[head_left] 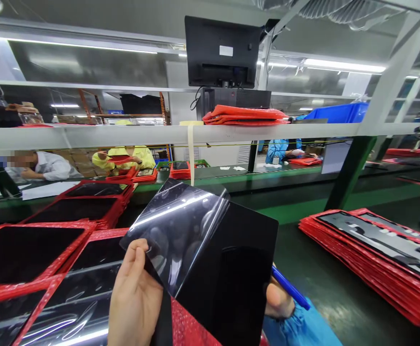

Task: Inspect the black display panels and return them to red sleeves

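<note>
Head view: left hand [134, 300] pinches a clear protective film [175, 230] between thumb and fingers, film lifted off the black glass panel [231, 283] and curling up-left; right hand [276, 300] grips the panel's right edge (mostly hidden behind it), a blue pen [291, 288] caught in the same fingers; red-wrapped panels [32, 250] lie at left; stacked red trays [375, 259] at right on the green belt [321, 288].

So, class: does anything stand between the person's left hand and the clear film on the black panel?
Nothing visible does. The left hand already touches the clear film, which curls up off the black panel. The right hand is at the panel's far edge, beside a blue pen.
</note>
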### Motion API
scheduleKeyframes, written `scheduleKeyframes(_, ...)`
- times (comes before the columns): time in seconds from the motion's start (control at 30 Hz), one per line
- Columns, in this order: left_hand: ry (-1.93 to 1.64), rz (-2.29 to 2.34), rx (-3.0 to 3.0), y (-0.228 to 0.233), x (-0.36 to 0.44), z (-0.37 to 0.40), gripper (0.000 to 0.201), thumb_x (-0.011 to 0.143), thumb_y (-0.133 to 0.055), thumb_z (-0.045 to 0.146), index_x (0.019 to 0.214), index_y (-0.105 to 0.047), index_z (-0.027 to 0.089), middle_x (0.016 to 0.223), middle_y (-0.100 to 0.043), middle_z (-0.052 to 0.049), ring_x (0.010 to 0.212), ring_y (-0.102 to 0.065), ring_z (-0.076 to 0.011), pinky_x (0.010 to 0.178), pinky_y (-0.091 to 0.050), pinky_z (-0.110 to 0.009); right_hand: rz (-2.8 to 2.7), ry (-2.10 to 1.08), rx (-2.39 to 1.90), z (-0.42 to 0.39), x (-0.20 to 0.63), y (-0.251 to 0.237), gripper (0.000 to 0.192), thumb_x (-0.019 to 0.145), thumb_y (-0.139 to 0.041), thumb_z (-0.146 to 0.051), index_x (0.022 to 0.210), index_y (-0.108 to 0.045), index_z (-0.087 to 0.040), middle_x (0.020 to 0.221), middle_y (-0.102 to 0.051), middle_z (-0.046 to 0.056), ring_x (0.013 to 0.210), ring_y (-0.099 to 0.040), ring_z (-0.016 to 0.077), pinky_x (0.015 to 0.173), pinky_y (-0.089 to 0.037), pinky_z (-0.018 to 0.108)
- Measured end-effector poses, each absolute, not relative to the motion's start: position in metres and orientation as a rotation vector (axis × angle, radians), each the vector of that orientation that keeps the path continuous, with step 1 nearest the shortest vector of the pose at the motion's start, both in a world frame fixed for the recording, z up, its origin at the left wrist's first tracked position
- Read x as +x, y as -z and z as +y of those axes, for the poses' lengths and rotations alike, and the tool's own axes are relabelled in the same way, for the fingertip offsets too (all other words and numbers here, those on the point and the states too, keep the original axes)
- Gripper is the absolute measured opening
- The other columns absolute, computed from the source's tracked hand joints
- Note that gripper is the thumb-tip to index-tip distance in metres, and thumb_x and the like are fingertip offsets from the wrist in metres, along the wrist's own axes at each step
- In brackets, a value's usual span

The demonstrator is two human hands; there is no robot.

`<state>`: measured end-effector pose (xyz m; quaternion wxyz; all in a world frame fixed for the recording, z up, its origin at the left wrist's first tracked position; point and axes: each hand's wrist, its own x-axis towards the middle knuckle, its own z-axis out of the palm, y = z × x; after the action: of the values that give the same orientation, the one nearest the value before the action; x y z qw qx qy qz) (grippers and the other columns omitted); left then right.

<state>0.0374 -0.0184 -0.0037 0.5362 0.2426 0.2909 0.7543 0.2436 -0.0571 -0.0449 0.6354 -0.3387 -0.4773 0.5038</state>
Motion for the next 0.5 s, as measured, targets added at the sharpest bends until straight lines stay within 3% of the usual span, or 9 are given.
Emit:
scheduleKeyframes(0.1, -1.944, 0.704, 0.5, 0.003, 0.033, -0.021, 0.005, 0.083, -0.062, 0.025, 0.084, -0.067, 0.024, 0.086, -0.066, 0.005, 0.076, -0.062, -0.0084, 0.071, -0.053, -0.015, -1.029, -1.255, -0.599, -0.054, 0.229, 0.031, 0.061, 0.064, -0.076, -0.054, 0.12, -0.062, -0.035, 0.104, -0.074, 0.007, 0.102, -0.067, 0.033, 0.087, -0.052, 0.047)
scheduleKeyframes(0.23, -2.088, 0.635, 0.577, 0.004, 0.029, -0.024, 0.003, 0.084, -0.062, 0.028, 0.081, -0.062, 0.026, 0.081, -0.066, 0.007, 0.069, -0.062, -0.0105, 0.064, -0.054, -0.019, -1.123, -1.291, -0.556, -0.057, 0.218, 0.012, 0.052, 0.08, -0.07, -0.031, 0.13, -0.055, -0.033, 0.13, -0.063, 0.004, 0.125, -0.053, 0.0272, 0.103, -0.042, 0.044)
scheduleKeyframes(0.37, -2.145, 0.636, 0.588, 0.002, 0.029, -0.024, 0.003, 0.084, -0.063, 0.028, 0.082, -0.062, 0.026, 0.083, -0.067, 0.007, 0.073, -0.062, -0.0107, 0.066, -0.053, -0.019, -1.299, -1.379, -0.54, -0.065, 0.216, 0.008, 0.063, 0.079, -0.073, -0.019, 0.135, -0.048, -0.036, 0.129, -0.062, 0.001, 0.119, -0.057, 0.0241, 0.102, -0.042, 0.04)
scheduleKeyframes(0.5, -2.137, 0.643, 0.551, 0.0, 0.025, -0.021, 0.003, 0.085, -0.062, 0.026, 0.082, -0.063, 0.026, 0.081, -0.067, 0.008, 0.075, -0.062, -0.0096, 0.069, -0.051, -0.017, -1.257, -1.455, -0.535, -0.071, 0.218, 0.012, 0.061, 0.075, -0.076, -0.026, 0.131, -0.053, -0.038, 0.123, -0.066, 0.002, 0.116, -0.06, 0.0258, 0.095, -0.048, 0.04)
